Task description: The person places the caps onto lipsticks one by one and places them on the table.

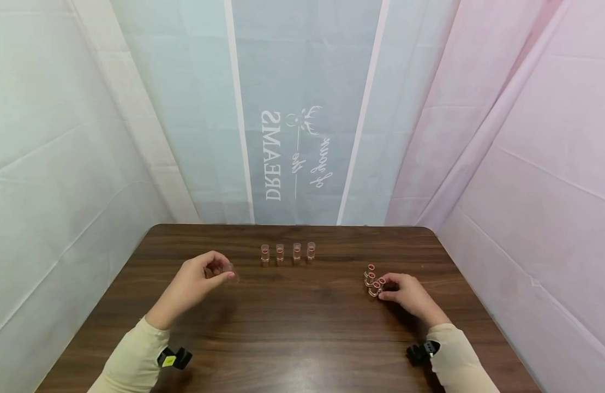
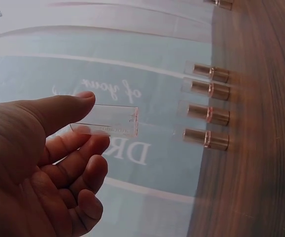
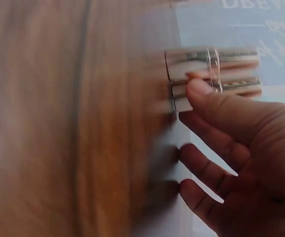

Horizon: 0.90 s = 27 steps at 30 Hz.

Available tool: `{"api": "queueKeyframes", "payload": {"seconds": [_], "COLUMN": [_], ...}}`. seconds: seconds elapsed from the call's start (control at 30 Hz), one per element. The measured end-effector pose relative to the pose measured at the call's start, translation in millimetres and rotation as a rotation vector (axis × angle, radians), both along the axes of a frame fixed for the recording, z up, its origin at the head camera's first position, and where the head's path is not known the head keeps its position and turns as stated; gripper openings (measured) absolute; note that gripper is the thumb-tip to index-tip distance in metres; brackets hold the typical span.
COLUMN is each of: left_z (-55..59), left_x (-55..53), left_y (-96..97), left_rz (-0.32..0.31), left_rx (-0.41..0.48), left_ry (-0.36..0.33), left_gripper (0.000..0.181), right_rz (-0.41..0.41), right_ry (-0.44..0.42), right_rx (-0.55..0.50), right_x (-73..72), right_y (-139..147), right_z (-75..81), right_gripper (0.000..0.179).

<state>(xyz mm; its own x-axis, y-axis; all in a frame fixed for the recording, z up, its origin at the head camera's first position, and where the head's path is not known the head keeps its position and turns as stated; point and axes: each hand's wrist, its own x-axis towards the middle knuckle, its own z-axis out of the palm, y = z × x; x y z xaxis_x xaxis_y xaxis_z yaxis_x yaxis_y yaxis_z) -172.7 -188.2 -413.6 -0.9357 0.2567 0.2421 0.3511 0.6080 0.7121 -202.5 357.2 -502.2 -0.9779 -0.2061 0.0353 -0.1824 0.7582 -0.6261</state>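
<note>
My left hand [image 1: 199,278] pinches a clear lipstick cap [image 2: 110,121] between thumb and fingers, raised above the left part of the table. The cap lies sideways in the left wrist view, with faint lettering on it. At the right, my right hand [image 1: 410,296] pinches a gold lipstick tube [image 3: 182,97] with thumb and index finger. Its other fingers spread out near the tabletop. Close beside it stand several more uncapped lipstick tubes [image 1: 371,279] in a tight cluster, upright with reddish tops.
Several lipstick tubes with clear caps [image 1: 280,254] stand upright in a spaced row toward the back middle of the brown wooden table [image 1: 282,327]. White curtains [image 1: 528,164] and a blue lettered cloth [image 1: 302,65] hang around the table's back and sides.
</note>
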Motion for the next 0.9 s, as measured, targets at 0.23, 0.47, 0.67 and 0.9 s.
{"api": "queueKeyframes", "payload": {"seconds": [0.23,0.47,0.67,0.9], "left_z": [-4.8,-6.7,-9.4,-10.7], "left_x": [-1.6,-2.5,-3.4,-2.8], "left_y": [1.5,1.8,5.3,9.2], "left_rz": [-0.002,-0.005,-0.018,-0.015], "left_rx": [-0.001,0.000,-0.005,0.004], "left_ry": [-0.020,-0.023,-0.028,-0.028], "left_gripper": [0.019,0.019,0.020,0.019], "right_rz": [-0.140,-0.154,-0.065,0.047], "right_ry": [0.133,0.342,0.370,0.338], "right_rx": [-0.011,-0.164,-0.320,-0.359], "right_x": [3.2,8.9,14.8,25.9], "right_y": [9,-36,-91,-146], "right_z": [29.2,82.0,104.4,92.5], "right_gripper": [0.028,0.024,0.023,0.023]}}
